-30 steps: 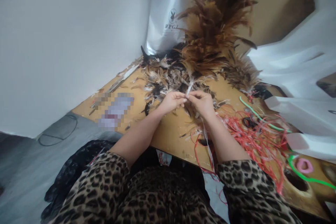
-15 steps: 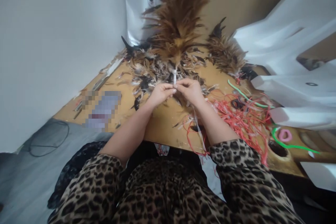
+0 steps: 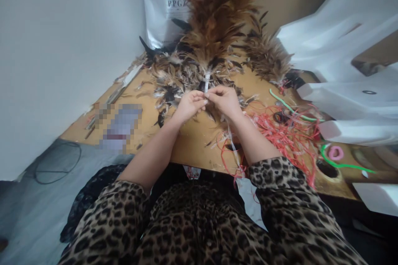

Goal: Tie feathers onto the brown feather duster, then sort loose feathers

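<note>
A big brown feather duster (image 3: 219,20) stands out ahead of me over the table, with its feathers fanned upward. A white strip is wound around its short handle (image 3: 207,80), which points toward me. My left hand (image 3: 189,107) is closed around the handle's lower end, its fingers curled. Thumb and forefinger of my right hand (image 3: 226,101) pinch at the same spot, touching the left fingertips. From beneath the right hand a thin white ribbon (image 3: 231,140) hangs down past the table edge. My fingers hide the end of the handle.
Loose feathers (image 3: 174,76) are heaped on the wooden table (image 3: 192,145) behind my hands. A smaller feather bundle (image 3: 269,60) lies at the back right. Tangled red strings (image 3: 286,136), a green cord (image 3: 345,165) and a pink ring (image 3: 336,153) lie right. White sacks (image 3: 338,37) stand beyond.
My left fingers have loosened and spread slightly at the handle, while the right ones still pinch there. The view has shifted a little, showing more lettering on the white sack behind.
</note>
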`<state>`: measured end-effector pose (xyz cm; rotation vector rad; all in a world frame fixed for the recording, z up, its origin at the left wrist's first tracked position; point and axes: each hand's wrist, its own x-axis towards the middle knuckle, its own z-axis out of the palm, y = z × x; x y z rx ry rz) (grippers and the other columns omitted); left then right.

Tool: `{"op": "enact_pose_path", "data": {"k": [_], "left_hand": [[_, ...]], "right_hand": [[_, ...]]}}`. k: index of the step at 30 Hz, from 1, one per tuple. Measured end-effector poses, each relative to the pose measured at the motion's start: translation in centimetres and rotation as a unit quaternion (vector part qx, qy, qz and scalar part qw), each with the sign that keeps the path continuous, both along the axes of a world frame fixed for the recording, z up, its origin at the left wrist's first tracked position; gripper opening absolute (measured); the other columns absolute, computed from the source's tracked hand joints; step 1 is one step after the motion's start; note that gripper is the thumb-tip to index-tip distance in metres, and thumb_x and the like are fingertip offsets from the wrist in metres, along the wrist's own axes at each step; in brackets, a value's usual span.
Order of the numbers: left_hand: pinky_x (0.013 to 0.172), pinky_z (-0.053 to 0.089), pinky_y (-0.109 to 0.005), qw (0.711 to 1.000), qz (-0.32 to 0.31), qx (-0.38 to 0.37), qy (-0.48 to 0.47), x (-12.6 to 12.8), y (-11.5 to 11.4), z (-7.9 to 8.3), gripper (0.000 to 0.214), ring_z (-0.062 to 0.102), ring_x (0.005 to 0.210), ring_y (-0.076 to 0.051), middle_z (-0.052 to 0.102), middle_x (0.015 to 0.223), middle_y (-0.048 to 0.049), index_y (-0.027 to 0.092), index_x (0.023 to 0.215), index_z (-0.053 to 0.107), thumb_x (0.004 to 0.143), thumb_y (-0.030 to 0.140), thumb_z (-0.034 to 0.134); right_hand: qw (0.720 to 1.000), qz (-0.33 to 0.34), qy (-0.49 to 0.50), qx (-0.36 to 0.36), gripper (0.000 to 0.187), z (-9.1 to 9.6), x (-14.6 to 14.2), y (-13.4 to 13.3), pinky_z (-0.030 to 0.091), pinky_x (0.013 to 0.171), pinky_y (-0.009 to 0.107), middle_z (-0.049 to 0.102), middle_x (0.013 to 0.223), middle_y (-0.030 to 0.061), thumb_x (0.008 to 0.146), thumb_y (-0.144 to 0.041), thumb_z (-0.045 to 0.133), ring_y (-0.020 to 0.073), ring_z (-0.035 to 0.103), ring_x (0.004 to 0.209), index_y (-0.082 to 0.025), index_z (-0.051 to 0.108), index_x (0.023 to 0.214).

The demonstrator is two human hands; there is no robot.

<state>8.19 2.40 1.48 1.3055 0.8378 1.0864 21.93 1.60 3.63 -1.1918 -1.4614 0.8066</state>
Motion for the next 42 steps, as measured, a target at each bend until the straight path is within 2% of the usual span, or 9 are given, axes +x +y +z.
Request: {"op": "enact_pose_path", "data": {"k": [3, 9, 11, 15, 17, 26, 31, 34, 42], "left_hand": [[0.042, 0.035, -0.018, 1.000, 0.002, 0.009, 0.006, -0.1, 0.0, 0.0, 0.021, 0.048, 0.043, -0.005, 0.061, 0.058, 0.0000, 0.012, 0.077, 0.061, 0.063, 0.025, 0.070], [0.041, 0.035, -0.016, 0.995, 0.098, 0.003, 0.028, 0.3, 0.3, -0.6, 0.024, 0.046, 0.040, -0.005, 0.053, 0.047, 0.0051, 0.014, 0.066, 0.054, 0.056, 0.021, 0.074], [0.041, 0.034, -0.015, 0.996, 0.081, 0.003, 0.021, 0.2, 0.3, -0.5, 0.024, 0.046, 0.041, -0.004, 0.053, 0.048, 0.0053, 0.014, 0.068, 0.054, 0.057, 0.020, 0.075], [0.041, 0.035, -0.017, 1.000, -0.014, 0.006, -0.012, -0.3, 0.3, 0.1, 0.025, 0.050, 0.046, -0.005, 0.061, 0.061, 0.0003, 0.013, 0.080, 0.061, 0.061, 0.024, 0.073], [0.042, 0.035, -0.017, 1.000, -0.018, 0.005, -0.008, -0.4, 0.2, 0.1, 0.022, 0.051, 0.047, -0.006, 0.062, 0.062, -0.0014, 0.013, 0.077, 0.064, 0.062, 0.026, 0.073], [0.050, 0.039, -0.017, 0.992, 0.120, 0.035, -0.008, 0.7, 0.1, -0.5, 0.027, 0.049, 0.050, -0.005, 0.057, 0.056, 0.0031, 0.014, 0.061, 0.055, 0.052, 0.021, 0.080], [0.047, 0.037, -0.017, 0.999, 0.035, 0.000, -0.012, -0.1, 0.1, 0.3, 0.022, 0.049, 0.050, -0.005, 0.062, 0.063, -0.0001, 0.014, 0.074, 0.063, 0.058, 0.021, 0.077], [0.042, 0.032, -0.019, 1.000, -0.001, -0.004, -0.012, -0.4, 0.2, 0.0, 0.019, 0.045, 0.045, -0.005, 0.064, 0.066, -0.0023, 0.014, 0.078, 0.067, 0.064, 0.025, 0.072], [0.053, 0.042, -0.019, 0.995, 0.095, 0.026, -0.019, 0.5, 0.6, -1.2, 0.020, 0.053, 0.055, -0.007, 0.062, 0.063, 0.0002, 0.013, 0.067, 0.062, 0.054, 0.019, 0.076]], "right_hand": [[1.000, 0.003, -0.009, 0.004, 0.019, -0.1, 0.2, 0.1, 0.042, 0.055, 0.026, 0.063, 0.059, 0.0013, 0.065, -0.033, 0.066, 0.0123, 0.054, 0.053, -0.014, 0.069, 0.068], [0.994, -0.034, -0.097, 0.035, 0.016, 0.0, -0.1, 0.0, 0.040, 0.058, 0.024, 0.064, 0.063, 0.0023, 0.066, -0.028, 0.064, 0.0124, 0.054, 0.060, -0.013, 0.069, 0.065], [0.995, -0.023, -0.086, 0.034, 0.016, 0.1, -0.1, -0.1, 0.040, 0.058, 0.024, 0.064, 0.064, 0.0020, 0.066, -0.030, 0.065, 0.0125, 0.054, 0.060, -0.014, 0.069, 0.066], [0.999, 0.010, -0.041, 0.027, 0.019, 0.1, 0.3, 0.0, 0.042, 0.057, 0.025, 0.065, 0.064, 0.0014, 0.066, -0.033, 0.067, 0.0127, 0.055, 0.059, -0.015, 0.070, 0.071], [0.999, 0.023, -0.032, 0.020, 0.020, 0.1, 0.3, 0.0, 0.041, 0.056, 0.025, 0.064, 0.064, 0.0011, 0.066, -0.033, 0.066, 0.0125, 0.054, 0.058, -0.016, 0.071, 0.074], [0.996, -0.019, -0.082, 0.032, 0.013, 0.0, -0.3, 0.2, 0.038, 0.056, 0.024, 0.058, 0.060, -0.0002, 0.064, -0.026, 0.065, 0.0113, 0.050, 0.058, -0.013, 0.067, 0.067], [0.999, 0.011, -0.041, 0.022, 0.016, 0.0, 0.3, 0.4, 0.039, 0.056, 0.024, 0.059, 0.060, -0.0004, 0.065, -0.031, 0.065, 0.0115, 0.051, 0.059, -0.015, 0.065, 0.068], [0.999, 0.026, -0.029, 0.016, 0.015, -0.1, 0.5, 0.4, 0.040, 0.056, 0.024, 0.060, 0.061, -0.0002, 0.067, -0.030, 0.064, 0.0118, 0.052, 0.059, -0.016, 0.066, 0.072], [0.998, 0.008, -0.055, 0.017, 0.018, -0.5, -0.2, 0.5, 0.040, 0.057, 0.024, 0.061, 0.063, 0.0004, 0.065, -0.030, 0.067, 0.0133, 0.054, 0.063, -0.014, 0.068, 0.073]]}}
